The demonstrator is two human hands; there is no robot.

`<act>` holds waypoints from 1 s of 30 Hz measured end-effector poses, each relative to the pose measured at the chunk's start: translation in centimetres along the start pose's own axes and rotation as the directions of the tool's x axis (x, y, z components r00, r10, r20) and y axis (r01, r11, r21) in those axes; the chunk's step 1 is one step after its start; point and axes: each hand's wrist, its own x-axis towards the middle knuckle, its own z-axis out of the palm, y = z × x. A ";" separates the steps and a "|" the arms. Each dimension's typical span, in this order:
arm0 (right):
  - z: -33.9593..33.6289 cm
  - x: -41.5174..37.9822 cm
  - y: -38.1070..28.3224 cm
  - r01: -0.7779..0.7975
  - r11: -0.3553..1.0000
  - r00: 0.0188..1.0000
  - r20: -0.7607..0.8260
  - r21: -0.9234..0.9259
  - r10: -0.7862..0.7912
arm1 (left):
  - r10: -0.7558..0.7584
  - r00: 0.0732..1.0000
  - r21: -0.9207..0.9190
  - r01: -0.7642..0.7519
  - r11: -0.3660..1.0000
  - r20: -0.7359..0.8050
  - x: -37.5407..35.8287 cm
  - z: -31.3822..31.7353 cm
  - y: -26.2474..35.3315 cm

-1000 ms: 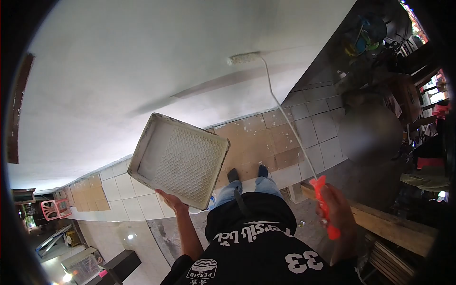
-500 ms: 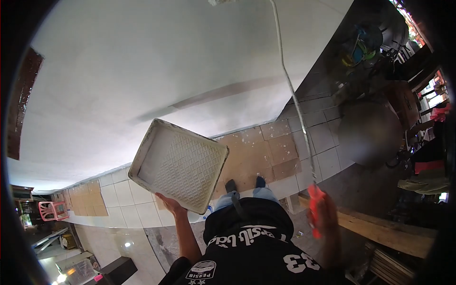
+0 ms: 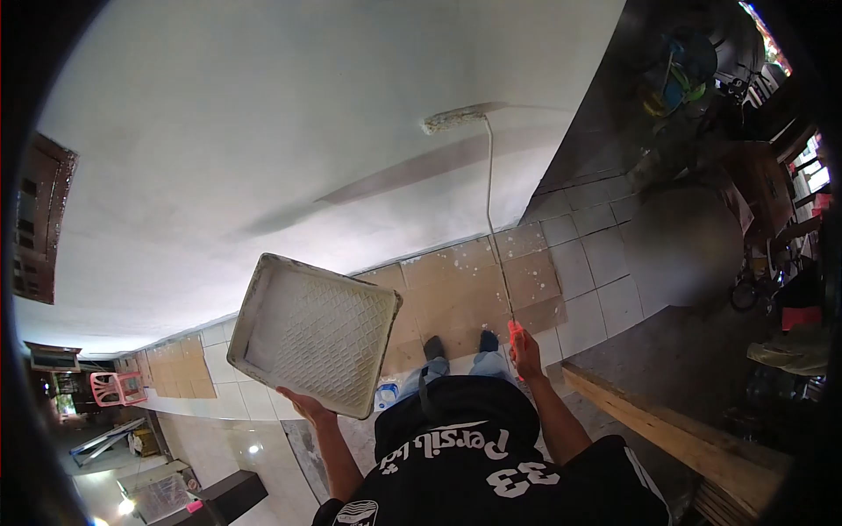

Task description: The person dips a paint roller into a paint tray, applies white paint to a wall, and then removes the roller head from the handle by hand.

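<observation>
My left hand [image 3: 309,406] grips the near edge of a paint tray [image 3: 320,333], which has a ribbed slope and whitish paint in its deep end. The tray is tilted in front of me, to the left of my legs. Closed around the red handle of a paint roller is my right hand [image 3: 527,352]. The roller's long thin rod [image 3: 490,193] reaches up to the pale wall [image 3: 289,105]. Its fluffy, paint-covered sleeve [image 3: 452,120] appears to be against the wall, with a shadow beside it.
Paint-spotted cardboard sheets [image 3: 447,294] cover floor tiles along the wall's foot. A blue-and-white container [image 3: 386,394] stands by my feet. At right lies a wooden plank [image 3: 675,430]. A pink plastic chair [image 3: 117,388] is far left, and household clutter fills the dark right side.
My right hand has moved inward and forward. The roller sleeve has come down the wall from the top edge of view. The tray has shifted slightly down and left in view.
</observation>
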 end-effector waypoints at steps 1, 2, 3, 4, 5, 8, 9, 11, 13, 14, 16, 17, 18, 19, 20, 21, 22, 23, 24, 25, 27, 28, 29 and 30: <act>-0.1 0.2 0.5 0.004 0.999 1.000 -0.010 -0.036 -0.005 | -0.002 1.000 -0.003 0.002 1.000 0.006 -0.4 0.3 0.1; -0.3 0.4 0.9 0.010 0.997 1.000 -0.021 -0.071 -0.011 | -0.003 1.000 -0.006 0.003 1.000 0.013 -0.7 0.6 0.3; -0.4 0.4 1.5 0.034 0.995 0.999 -0.028 -0.090 -0.037 | -0.002 1.000 -0.011 0.002 1.000 0.021 -1.1 0.9 0.6; -0.6 0.5 2.0 0.063 0.992 0.997 -0.033 -0.109 -0.067 | 0.002 1.000 -0.008 -0.002 1.000 0.019 -1.5 1.3 0.6; -0.7 0.8 2.4 0.094 0.987 0.994 -0.036 -0.128 -0.100 | 0.008 1.000 -0.009 -0.008 1.000 0.017 -1.9 1.6 0.6; -0.4 0.4 -0.7 0.157 0.983 0.988 0.012 -0.092 -0.157 | -0.022 1.000 -0.040 0.022 0.999 -0.011 -1.8 1.4 0.3; -0.2 0.4 -2.0 0.171 0.980 0.985 0.019 -0.098 -0.170 | -0.039 0.999 -0.055 0.038 0.998 -0.022 -1.7 1.4 0.3; 0.3 1.0 -4.9 0.208 0.972 0.978 0.034 -0.108 -0.205 | -0.014 1.000 -0.014 0.014 1.000 -0.024 -2.6 2.2 1.0; 1.4 0.7 -8.5 0.243 0.967 0.969 0.049 -0.071 -0.240 | 0.002 1.000 -0.014 -0.002 1.000 -0.005 -2.5 2.3 1.0; 2.0 1.1 -10.0 0.259 0.964 0.965 0.057 -0.053 -0.256 | 0.004 1.000 -0.032 -0.004 0.999 0.011 -1.8 1.9 0.3; 2.7 2.2 -11.8 0.366 0.925 0.930 0.084 -0.101 -0.359 | 0.005 1.000 -0.068 -0.003 0.998 0.030 -1.7 2.2 0.3; 3.0 2.9 -12.8 0.419 0.900 0.907 0.098 -0.122 -0.409 | 0.005 0.999 -0.087 -0.002 0.996 0.033 -1.9 2.4 0.2; 3.5 3.1 -14.7 0.445 0.891 0.894 0.106 -0.090 -0.436 | 0.005 0.999 -0.105 -0.001 0.994 0.037 -2.5 2.7 0.4; 4.0 3.4 -16.9 0.471 0.880 0.879 0.112 -0.059 -0.463 | 0.001 1.000 -0.102 0.002 0.995 0.023 -2.7 3.1 0.8; 4.5 3.6 -19.0 0.496 0.868 0.864 0.117 -0.028 -0.490 | -0.005 1.000 -0.098 0.006 0.995 0.009 -3.0 3.5 1.2; 4.9 4.0 -20.6 0.508 0.861 0.857 0.111 -0.015 -0.503 | -0.014 1.000 -0.092 0.013 0.996 -0.007 -3.1 3.8 1.3; 5.3 4.3 -22.0 0.519 0.855 0.850 0.106 -0.002 -0.516 | -0.007 1.000 -0.116 0.010 0.993 0.026 -2.5 3.4 0.8; 5.3 4.3 -22.7 0.528 0.849 0.844 0.102 0.011 -0.526 | -0.001 0.998 -0.138 0.009 0.990 0.056 -1.5 2.5 -0.1; 5.2 4.6 -21.7 0.501 0.866 0.863 0.088 -0.005 -0.498 | 0.005 0.996 -0.159 0.009 0.987 0.087 -1.3 2.1 -0.3; 4.8 5.3 -19.5 0.477 0.879 0.877 0.075 -0.020 -0.475 | 0.013 0.997 -0.132 -0.002 0.991 0.079 -1.0 1.9 -0.7; 3.8 5.7 -15.1 0.469 0.874 0.883 0.061 -0.124 -0.465 | 0.030 0.998 -0.078 -0.026 0.997 0.055 -1.4 1.9 -0.3; 3.0 5.5 -12.4 0.478 0.852 0.877 0.059 -0.215 -0.477 | 0.027 0.998 -0.091 -0.022 0.996 0.050 -1.5 2.0 -0.5; 2.4 5.0 -8.8 0.436 0.883 0.899 0.051 -0.172 -0.434 | 0.025 0.999 -0.106 -0.020 0.994 0.046 -1.4 1.9 -0.6; 2.0 4.3 -6.1 0.391 0.912 0.920 0.045 -0.128 -0.388 | 0.023 0.999 -0.119 -0.018 0.993 0.042 -1.4 1.9 -0.6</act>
